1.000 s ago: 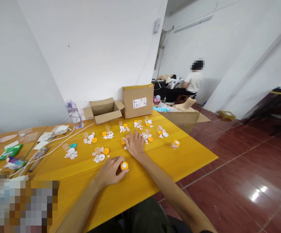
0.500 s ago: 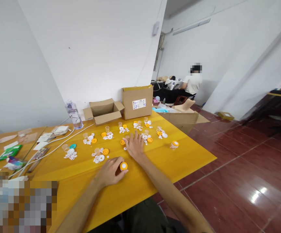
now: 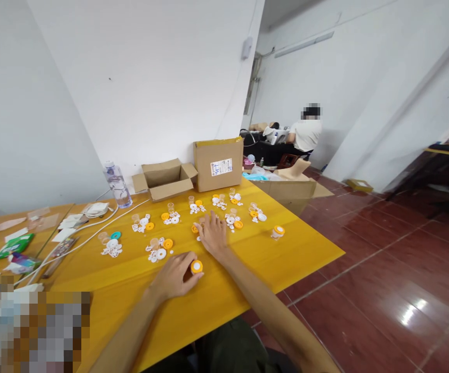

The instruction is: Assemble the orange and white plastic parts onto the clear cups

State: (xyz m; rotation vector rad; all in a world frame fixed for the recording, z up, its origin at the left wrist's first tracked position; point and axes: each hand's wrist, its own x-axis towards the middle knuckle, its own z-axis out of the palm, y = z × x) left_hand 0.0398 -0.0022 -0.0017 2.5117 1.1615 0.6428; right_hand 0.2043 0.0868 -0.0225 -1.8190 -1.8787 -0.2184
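Half closed, the left hand curls around an orange-capped jar on the near side of the desk; the right hand reaches farther, palm down, fingers loosely spread beside an orange cap, any hold impossible to tell. The upright carton's label bears illegible blue handwriting.

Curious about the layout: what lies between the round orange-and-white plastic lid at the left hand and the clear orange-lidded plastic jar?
In the head view, the right wrist and yellow tabletop lie between lid and jar.
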